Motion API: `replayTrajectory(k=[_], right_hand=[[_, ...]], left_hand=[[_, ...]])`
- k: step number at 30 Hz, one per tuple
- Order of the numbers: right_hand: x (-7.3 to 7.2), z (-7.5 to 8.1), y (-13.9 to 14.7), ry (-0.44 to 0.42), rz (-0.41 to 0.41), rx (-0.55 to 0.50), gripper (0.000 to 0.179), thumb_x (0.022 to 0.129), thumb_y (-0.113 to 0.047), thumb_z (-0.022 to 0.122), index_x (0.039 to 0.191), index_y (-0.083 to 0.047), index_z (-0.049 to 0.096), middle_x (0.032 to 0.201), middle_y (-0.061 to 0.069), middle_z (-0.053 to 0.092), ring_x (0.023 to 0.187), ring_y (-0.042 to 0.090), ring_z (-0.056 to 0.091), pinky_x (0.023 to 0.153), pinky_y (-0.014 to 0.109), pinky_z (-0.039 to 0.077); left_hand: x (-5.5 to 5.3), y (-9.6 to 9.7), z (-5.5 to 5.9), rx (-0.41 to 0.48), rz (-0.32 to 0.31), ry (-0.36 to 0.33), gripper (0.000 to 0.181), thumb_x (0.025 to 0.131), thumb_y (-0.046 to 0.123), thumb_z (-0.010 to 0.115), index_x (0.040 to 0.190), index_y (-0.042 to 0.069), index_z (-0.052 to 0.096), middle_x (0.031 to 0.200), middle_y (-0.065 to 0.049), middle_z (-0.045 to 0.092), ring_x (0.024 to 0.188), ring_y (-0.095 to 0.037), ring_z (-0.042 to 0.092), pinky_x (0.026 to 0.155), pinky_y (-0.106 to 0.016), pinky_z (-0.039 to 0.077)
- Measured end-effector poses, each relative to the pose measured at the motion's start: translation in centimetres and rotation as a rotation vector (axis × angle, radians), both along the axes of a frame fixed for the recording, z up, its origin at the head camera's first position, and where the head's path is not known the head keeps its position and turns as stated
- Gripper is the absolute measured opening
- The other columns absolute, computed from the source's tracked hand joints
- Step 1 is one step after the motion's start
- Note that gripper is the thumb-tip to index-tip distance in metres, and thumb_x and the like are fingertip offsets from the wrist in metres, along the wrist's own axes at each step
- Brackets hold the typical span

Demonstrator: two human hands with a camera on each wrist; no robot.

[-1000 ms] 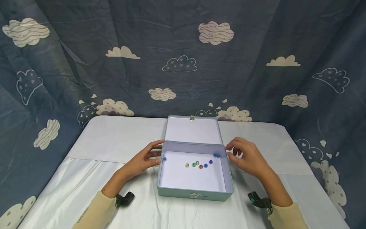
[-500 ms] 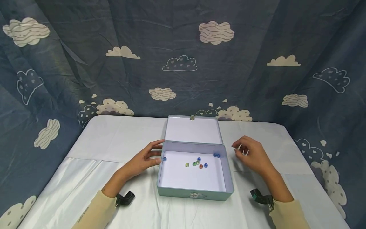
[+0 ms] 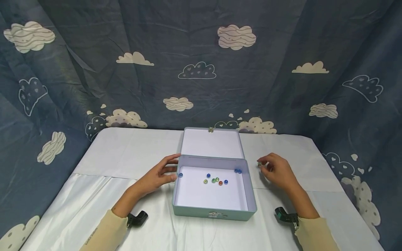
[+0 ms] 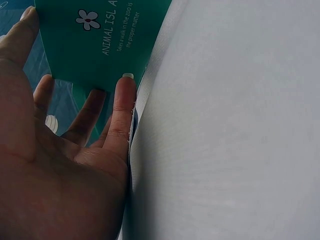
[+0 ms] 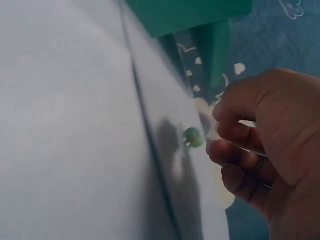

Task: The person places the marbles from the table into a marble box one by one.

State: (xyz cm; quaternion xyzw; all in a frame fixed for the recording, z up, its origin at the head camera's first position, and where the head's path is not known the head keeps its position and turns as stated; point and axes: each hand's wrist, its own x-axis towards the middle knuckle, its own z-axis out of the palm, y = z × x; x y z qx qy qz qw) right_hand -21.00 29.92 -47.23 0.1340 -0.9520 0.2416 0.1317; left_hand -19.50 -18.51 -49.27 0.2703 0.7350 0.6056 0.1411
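Note:
A pale green hinged tin box (image 3: 209, 211) lies open on the white cloth, its raised lid (image 3: 211, 143) at the back. Several glass marbles sit inside, among them a red marble (image 3: 220, 183), a green marble (image 3: 213, 180) and a blue marble (image 3: 208, 175). My left hand (image 3: 157, 176) rests against the box's left side with fingers spread; the left wrist view shows fingertips on the printed green wall (image 4: 100, 45). To the right of the box, my right hand (image 3: 277, 170) has loosely bent fingers close to another greenish marble (image 5: 192, 137), with a small gap in the right wrist view.
White cloth (image 3: 125, 146) covers the table. A dark blue curtain (image 3: 201, 45) with cloud prints hangs behind and at both sides. Dark wrist-worn devices show below both hands, such as the left wrist device (image 3: 137, 219).
A blue marble has rolled leftward inside the box, past the green ones. My right hand has moved right, away from the box wall, and its fingertips have come down toward the greenish marble.

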Motion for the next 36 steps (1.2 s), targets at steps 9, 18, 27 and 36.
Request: replayTrajectory(k=[9,18,27,36], right_hand=[[-0.1,-1.1,0.2,-0.056,-0.034,0.028,0.022,0.088,0.0,0.077,0.11,-0.001,0.078,0.096,0.008,0.068,0.078,0.02,0.058,0.069,0.035,0.051],[-0.2,-1.6,0.4,-0.05,-0.027,0.023,0.016,0.087,-0.001,0.079,0.104,-0.003,0.077,0.095,0.007,0.07,0.077,0.019,0.058,0.069,0.038,0.051],[-0.1,-1.6,0.1,-0.07,-0.069,0.021,0.016,0.087,-0.002,0.079,0.102,-0.004,0.076,0.093,0.007,0.07,0.079,0.021,0.06,0.071,0.04,0.053],[-0.1,-1.4,0.2,-0.086,-0.073,0.022,0.016,0.087,-0.004,0.077,0.103,-0.005,0.075,0.09,0.007,0.069,0.079,0.022,0.059,0.07,0.037,0.052]], left_hand=[[0.1,0.0,0.1,-0.01,0.006,-0.006,0.074,0.105,0.017,0.07,0.167,0.029,0.031,0.162,-0.018,0.038,0.146,-0.042,0.048,0.103,-0.036,0.055],[0.0,-0.1,0.0,-0.007,0.005,-0.009,0.074,0.105,0.018,0.07,0.167,0.029,0.031,0.162,-0.017,0.038,0.146,-0.042,0.048,0.103,-0.037,0.055],[0.0,-0.1,0.0,-0.005,0.005,-0.01,0.073,0.105,0.017,0.069,0.167,0.029,0.031,0.163,-0.018,0.038,0.146,-0.042,0.048,0.104,-0.037,0.054],[-0.1,-0.1,0.0,-0.015,0.004,-0.005,0.073,0.105,0.019,0.069,0.167,0.03,0.031,0.164,-0.016,0.038,0.146,-0.041,0.048,0.105,-0.042,0.054]])
